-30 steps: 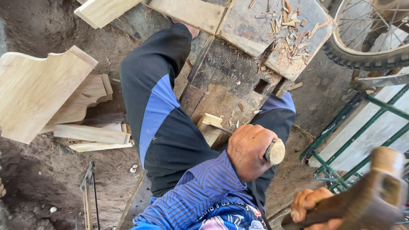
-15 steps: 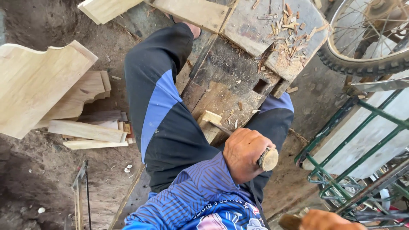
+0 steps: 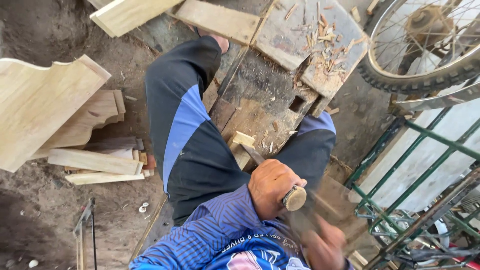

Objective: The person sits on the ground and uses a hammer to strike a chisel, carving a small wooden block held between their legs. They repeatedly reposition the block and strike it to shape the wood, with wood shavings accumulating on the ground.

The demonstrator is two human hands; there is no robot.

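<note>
Littering wooden bench (image 3: 260,95): pale chips (image 3: 320,37)

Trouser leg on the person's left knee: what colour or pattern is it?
Black trouser leg with a broad blue stripe down it, clearest in the head view.

Counted, by kind:
- Hands: two. Left hand (image 3: 270,187) is closed on one chisel (image 3: 290,192); right hand (image 3: 322,247) is motion-blurred, contents not readable.
- Small wood block at the blade: one (image 3: 241,147).
- Bench (image 3: 260,97): one, with one square mortise hole (image 3: 298,104).
- Shaped boards at left: two (image 3: 37,107), (image 3: 92,115).
- Straight slats under them: two (image 3: 92,161), (image 3: 102,177).
- Planks at top: two (image 3: 132,12), (image 3: 217,19).
- Bicycle wheels: one (image 3: 425,45).
- Shavings: not countable.
</note>
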